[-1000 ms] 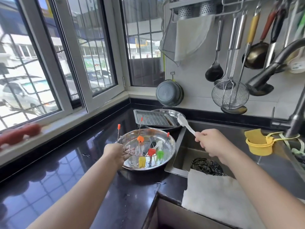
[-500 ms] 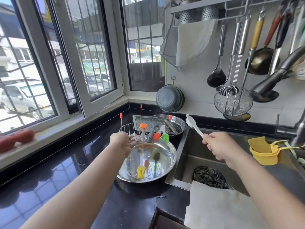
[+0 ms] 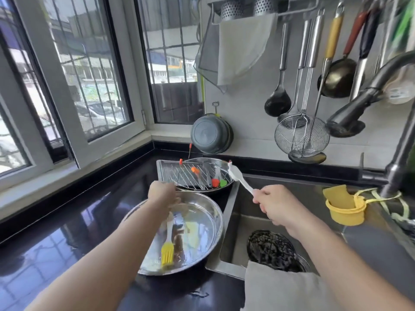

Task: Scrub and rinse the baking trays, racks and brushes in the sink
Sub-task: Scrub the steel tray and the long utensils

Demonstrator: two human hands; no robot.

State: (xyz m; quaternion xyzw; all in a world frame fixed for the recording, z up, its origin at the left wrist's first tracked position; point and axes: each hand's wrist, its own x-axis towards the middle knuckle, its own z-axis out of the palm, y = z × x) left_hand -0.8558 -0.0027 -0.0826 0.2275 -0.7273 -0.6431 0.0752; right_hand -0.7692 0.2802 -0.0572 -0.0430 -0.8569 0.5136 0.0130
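Your left hand (image 3: 162,192), left of centre, curls over the far rim of the round steel pan (image 3: 208,239); whether it grips the wire rack (image 3: 193,176) lying on the tray behind, I cannot tell. A yellow brush (image 3: 167,252) lies in the pan. Right of centre, your right hand (image 3: 275,202) grips a white brush (image 3: 239,178) above the sink (image 3: 238,212).

Home kitchen: sink (image 3: 242,212), hanging ladles (image 3: 278,102), barred windows (image 3: 89,70), black counter (image 3: 67,232).

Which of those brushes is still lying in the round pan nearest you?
The yellow brush. It lies alone in the near round pan; the orange, red and green ones sit on the rack behind.
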